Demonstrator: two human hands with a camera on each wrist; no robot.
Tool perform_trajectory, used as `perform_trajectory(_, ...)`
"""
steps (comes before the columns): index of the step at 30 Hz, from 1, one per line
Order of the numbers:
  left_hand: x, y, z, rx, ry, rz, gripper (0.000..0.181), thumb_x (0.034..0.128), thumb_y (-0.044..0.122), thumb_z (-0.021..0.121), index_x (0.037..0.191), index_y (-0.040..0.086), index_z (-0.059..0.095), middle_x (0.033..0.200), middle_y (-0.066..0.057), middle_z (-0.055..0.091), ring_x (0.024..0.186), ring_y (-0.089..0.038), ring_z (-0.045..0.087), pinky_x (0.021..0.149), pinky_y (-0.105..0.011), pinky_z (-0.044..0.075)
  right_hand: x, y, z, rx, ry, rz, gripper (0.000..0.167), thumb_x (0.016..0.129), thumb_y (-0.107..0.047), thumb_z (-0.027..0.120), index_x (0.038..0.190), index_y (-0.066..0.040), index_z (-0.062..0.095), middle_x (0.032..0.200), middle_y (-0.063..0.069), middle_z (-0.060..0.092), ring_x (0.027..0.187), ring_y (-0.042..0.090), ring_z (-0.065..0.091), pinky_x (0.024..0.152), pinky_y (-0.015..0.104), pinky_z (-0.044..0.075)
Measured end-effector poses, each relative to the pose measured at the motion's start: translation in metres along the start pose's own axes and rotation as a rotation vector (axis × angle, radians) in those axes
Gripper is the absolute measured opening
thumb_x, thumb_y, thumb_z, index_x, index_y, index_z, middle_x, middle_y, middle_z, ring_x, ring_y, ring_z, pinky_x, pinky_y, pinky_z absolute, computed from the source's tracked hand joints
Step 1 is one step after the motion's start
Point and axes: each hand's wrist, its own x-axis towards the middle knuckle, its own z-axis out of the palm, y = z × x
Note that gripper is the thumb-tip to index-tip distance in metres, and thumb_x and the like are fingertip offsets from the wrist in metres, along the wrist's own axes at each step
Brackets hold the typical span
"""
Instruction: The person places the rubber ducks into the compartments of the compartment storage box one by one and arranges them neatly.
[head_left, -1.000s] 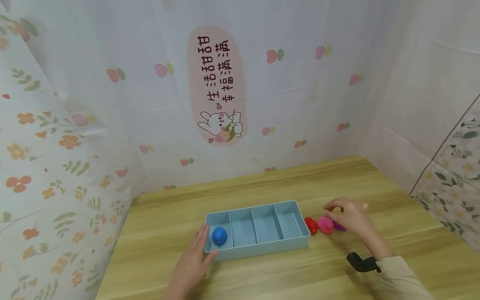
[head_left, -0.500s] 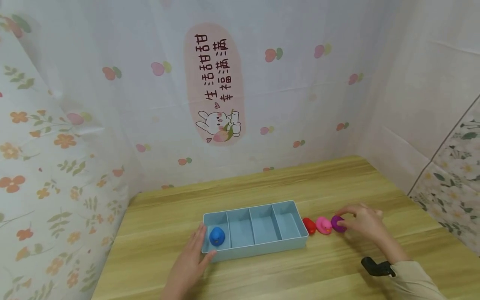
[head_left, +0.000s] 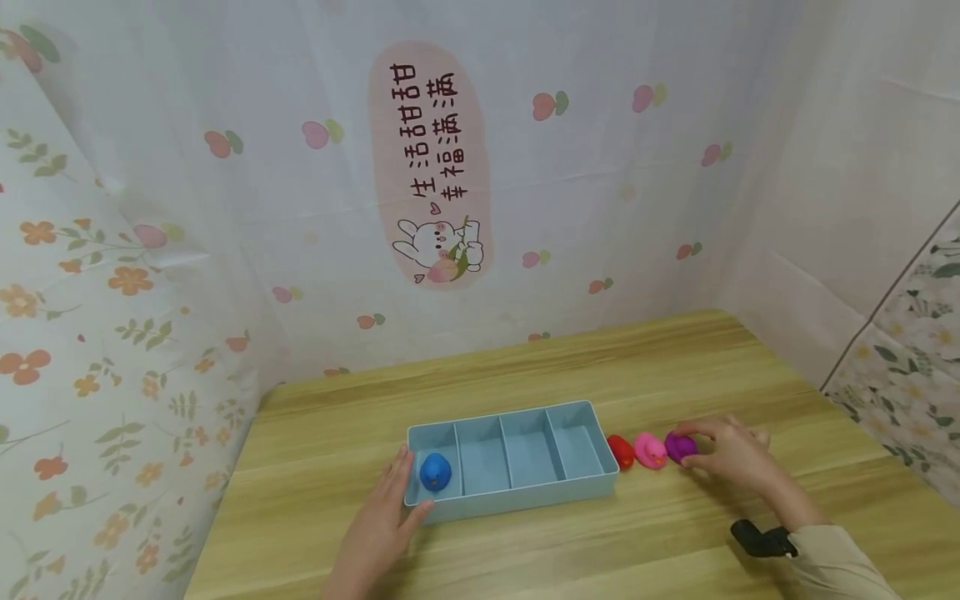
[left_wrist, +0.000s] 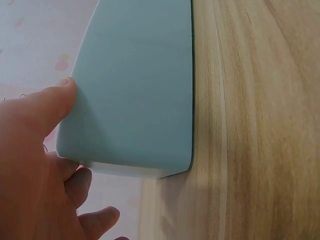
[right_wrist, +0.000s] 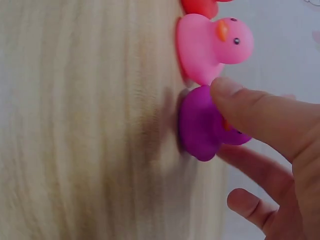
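Observation:
A light blue tray [head_left: 517, 501] with four compartments holds a blue duck [head_left: 435, 472] in its leftmost one. My left hand [head_left: 377, 527] rests at that end, fingers along the short side and thumb on the long front side; the left wrist view shows the thumb against the tray wall [left_wrist: 135, 85]. To the right of the tray, my right hand [head_left: 738, 457] pinches a purple duck [head_left: 678, 447] between thumb and fingers. In the right wrist view the purple duck [right_wrist: 200, 122] stands on the table beside a pink duck [right_wrist: 197, 47], the thumb on its head.
A red duck [head_left: 620, 451] sits between the tray's right end and the pink duck [head_left: 650, 451], all in a row. The wood-grain table [head_left: 525, 558] is bordered by printed curtains [head_left: 315, 250] at the back and sides. A black band hangs by the right sleeve.
My right hand has moved right from above the pink and purple ducks and closed its thumb and fingers around the purple one, which has turned. The left hand stays at the tray's end.

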Motion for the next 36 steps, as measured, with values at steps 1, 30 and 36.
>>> perform_trajectory(1,0.000,0.000,0.000,0.002,0.002,-0.001,0.072,0.0949,0.044,0.053,0.150,0.005,0.028,0.157,-0.013,0.026,0.140,-0.040,0.029,0.110,-0.055,0.031,0.000,0.000,0.001,-0.005,-0.002,-0.001,0.049,0.065,-0.036,0.084,0.109,-0.018,0.071,0.117,0.017,0.066,0.105,0.037,0.048,0.073,0.051,0.021)
perform_trajectory(30,-0.001,-0.004,0.005,-0.016,0.028,0.000,0.073,0.0952,0.048,0.051,0.150,0.005,0.028,0.157,-0.013,0.026,0.140,-0.039,0.031,0.110,-0.055,0.033,0.009,-0.018,0.002,-0.009,0.143,-0.068,0.040,0.073,-0.024,0.082,0.108,-0.009,0.070,0.108,0.019,0.069,0.098,0.035,0.051,0.070,0.048,0.024)
perform_trajectory(36,0.000,-0.003,0.004,-0.020,0.016,-0.013,0.073,0.0945,0.047,0.053,0.150,0.007,0.028,0.157,-0.011,0.025,0.140,-0.038,0.030,0.110,-0.055,0.033,0.018,-0.034,-0.002,-0.033,0.163,-0.101,0.038,0.072,-0.024,0.082,0.107,-0.011,0.072,0.107,0.016,0.070,0.094,0.032,0.052,0.067,0.044,0.024)
